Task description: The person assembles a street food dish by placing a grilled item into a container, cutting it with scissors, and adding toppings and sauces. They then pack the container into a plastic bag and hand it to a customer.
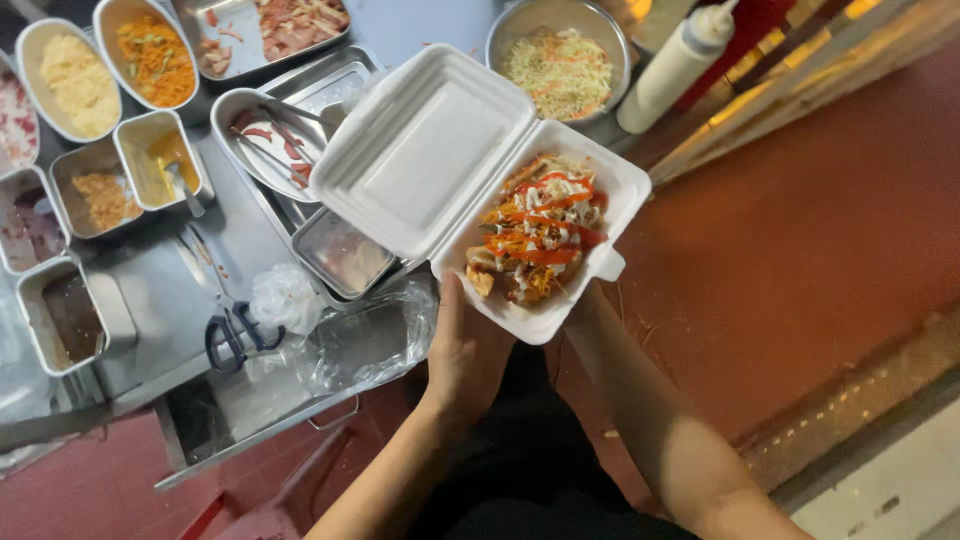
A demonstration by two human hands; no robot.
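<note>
Both hands, left hand [465, 345] and mostly hidden right hand [590, 300], grip the open foam box [470, 180] from underneath.

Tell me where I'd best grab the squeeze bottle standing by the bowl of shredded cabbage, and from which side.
Probably grip the white squeeze bottle around its mid-body, coming from its open side away from the cabbage bowl. It leans with its narrow nozzle up, so the wider body gives the surest hold. Both the left hand and the right hand are under the foam box.
</note>
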